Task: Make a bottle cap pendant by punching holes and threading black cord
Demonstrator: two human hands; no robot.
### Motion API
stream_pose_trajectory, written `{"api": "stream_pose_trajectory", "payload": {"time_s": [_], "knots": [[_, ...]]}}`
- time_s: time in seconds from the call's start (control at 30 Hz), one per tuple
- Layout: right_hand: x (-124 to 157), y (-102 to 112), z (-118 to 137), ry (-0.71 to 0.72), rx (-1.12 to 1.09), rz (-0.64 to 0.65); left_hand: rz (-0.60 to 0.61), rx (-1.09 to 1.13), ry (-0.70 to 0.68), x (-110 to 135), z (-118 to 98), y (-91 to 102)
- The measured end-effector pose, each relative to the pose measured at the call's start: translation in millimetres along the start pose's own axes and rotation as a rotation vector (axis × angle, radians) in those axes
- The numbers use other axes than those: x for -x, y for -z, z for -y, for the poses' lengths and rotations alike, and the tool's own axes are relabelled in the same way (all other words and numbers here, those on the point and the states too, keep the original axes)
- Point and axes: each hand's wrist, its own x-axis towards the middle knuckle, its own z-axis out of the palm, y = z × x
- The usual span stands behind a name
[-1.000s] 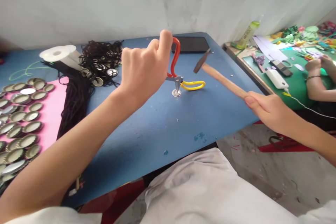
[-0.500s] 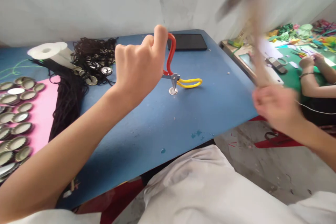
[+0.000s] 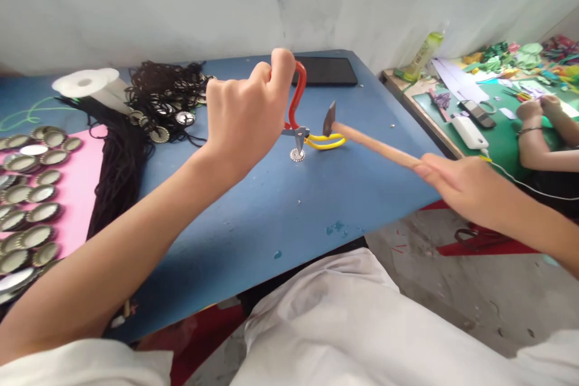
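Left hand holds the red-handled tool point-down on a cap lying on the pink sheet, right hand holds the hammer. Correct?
Not quite. The head view shows the cap under the red-handled tool on the bare blue table; the pink sheet lies further left. The left hand does grip the tool and the right hand the hammer.

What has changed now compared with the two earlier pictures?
The hammer in the right hand was raised high half a second ago and has come down; its head is now close beside the red-and-yellow pliers, nearer than a second ago. The left hand kept its grip on the red handle, with the pliers tip on the small cap. Nothing else on the blue table moved.
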Motion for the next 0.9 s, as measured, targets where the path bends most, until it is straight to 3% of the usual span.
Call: {"api": "stream_pose_trajectory", "payload": {"time_s": [0.07,0.1,0.17,0.2,0.23,0.33,0.37,0.4,0.47,0.77,0.83,0.9], "knots": [[0,1,0,0.001,-0.096,-0.19,0.01,0.02,-0.004,0,1,1.0],[-1,1,0,-0.024,-0.126,-0.194,0.015,0.027,-0.009,1,1,1.4],[-3,0,1,-0.037,-0.077,0.01,0.018,0.032,-0.029,1,3,1.5],[-4,-1,1,-0.033,-0.036,0.053,0.009,0.029,-0.038,1,3,1.2],[-5,-2,1,-0.009,-0.016,0.058,-0.003,0.024,-0.047,2,4,0.7],[-6,-8,4,0.021,-0.065,-0.088,-0.009,0.001,-0.048,3,5,-0.6],[-5,-10,5,-0.001,-0.079,-0.029,-0.002,-0.005,-0.041,3,5,-0.5],[-4,-12,7,-0.009,-0.045,0.113,0.006,-0.005,-0.037,3,5,-0.1],[-3,-14,8,-0.02,0.032,0.216,0.022,0.02,-0.025,4,5,1.4],[2,-14,3,-0.027,-0.258,-0.225,0.09,-0.016,0.006,2,4,5.8],[0,-14,5,-0.039,-0.241,-0.128,0.08,-0.015,-0.004,3,3,6.4],[-1,-10,6,-0.027,-0.128,0.057,0.073,-0.008,-0.014,4,3,6.4]]}}
